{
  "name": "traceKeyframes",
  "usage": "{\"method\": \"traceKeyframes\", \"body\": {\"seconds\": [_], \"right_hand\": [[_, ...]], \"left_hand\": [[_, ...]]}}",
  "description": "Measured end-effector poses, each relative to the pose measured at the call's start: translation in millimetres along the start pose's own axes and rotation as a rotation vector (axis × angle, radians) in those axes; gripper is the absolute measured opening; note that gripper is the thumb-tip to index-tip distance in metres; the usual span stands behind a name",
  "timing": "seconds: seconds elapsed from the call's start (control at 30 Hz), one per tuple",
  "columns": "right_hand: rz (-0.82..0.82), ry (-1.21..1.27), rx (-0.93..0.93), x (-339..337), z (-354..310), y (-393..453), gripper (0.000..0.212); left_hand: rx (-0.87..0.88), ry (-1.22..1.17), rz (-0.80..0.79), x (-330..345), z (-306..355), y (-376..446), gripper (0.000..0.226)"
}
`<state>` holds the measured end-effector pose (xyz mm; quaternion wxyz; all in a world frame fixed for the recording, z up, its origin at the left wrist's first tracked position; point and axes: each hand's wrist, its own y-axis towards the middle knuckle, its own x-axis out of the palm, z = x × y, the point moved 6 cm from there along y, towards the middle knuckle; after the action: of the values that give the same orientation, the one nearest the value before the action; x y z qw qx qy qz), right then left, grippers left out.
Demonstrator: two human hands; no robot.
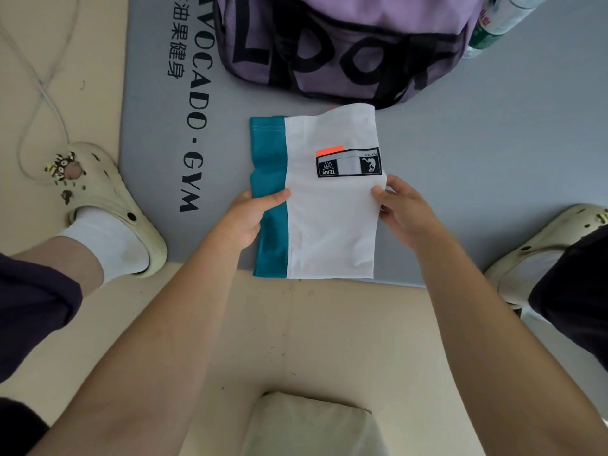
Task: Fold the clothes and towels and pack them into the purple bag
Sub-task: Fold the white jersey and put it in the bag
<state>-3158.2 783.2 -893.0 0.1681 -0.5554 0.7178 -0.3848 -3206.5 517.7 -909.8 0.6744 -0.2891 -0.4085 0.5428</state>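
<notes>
A folded white and teal garment (329,218) with a black patch and an orange tab lies on the grey gym mat (477,153), its near edge at the mat's border. My left hand (250,215) grips its left teal side, thumb on top. My right hand (401,209) pinches its right white edge. The purple bag (345,44) with large black letters stands just beyond the garment at the top of the view.
A plastic bottle with a green label (493,24) leans by the bag's right side. My feet in cream clogs (108,205) (539,245) flank the mat. A white cable (42,93) loops on the beige floor at left. A folded pale cloth (309,426) lies near the bottom edge.
</notes>
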Motion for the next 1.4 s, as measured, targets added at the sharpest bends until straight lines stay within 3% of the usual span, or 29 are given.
{"method": "traceKeyframes", "body": {"seconds": [0.1,0.23,0.33,0.47,0.57,0.8,0.87,0.93,1.03,1.17,1.3,1.4], "right_hand": [[0.073,-0.112,-0.054,3,-3,-2,0.013],[0.214,-0.252,-0.142,3,-12,-7,0.026],[0.198,-0.313,-0.244,9,-19,-11,0.018],[0.127,-0.235,-0.271,15,-26,-12,0.020],[0.053,-0.195,-0.241,14,-33,-11,0.021],[-0.102,-0.174,-0.178,16,-37,-6,0.048],[-0.068,-0.364,-0.198,16,-38,-6,0.053],[-0.015,-0.677,-0.234,17,-42,-6,0.059],[-0.012,-0.953,-0.260,21,-40,-3,0.066],[0.075,-1.104,-0.308,20,-39,-1,0.063],[0.137,-1.212,-0.359,22,-42,3,0.039],[0.113,-1.248,-0.419,28,-49,6,0.031]], "left_hand": [[0.057,0.029,0.082,-1,3,0,0.032],[0.203,0.102,0.253,-9,18,-3,0.067],[0.308,0.162,0.242,-7,29,-10,0.081],[0.435,0.170,0.193,-2,44,-16,0.058],[0.414,0.187,0.141,1,53,-17,0.038],[0.315,0.211,0.088,-7,59,-14,0.023],[0.290,0.240,0.043,-6,59,-13,0.030],[0.267,0.315,-0.047,0,59,-12,0.051],[0.283,0.612,-0.047,10,60,-10,0.072],[0.370,0.860,-0.020,20,60,-4,0.061],[0.438,1.017,0.143,12,60,0,0.041],[0.477,1.124,0.178,9,58,3,0.032]]}}
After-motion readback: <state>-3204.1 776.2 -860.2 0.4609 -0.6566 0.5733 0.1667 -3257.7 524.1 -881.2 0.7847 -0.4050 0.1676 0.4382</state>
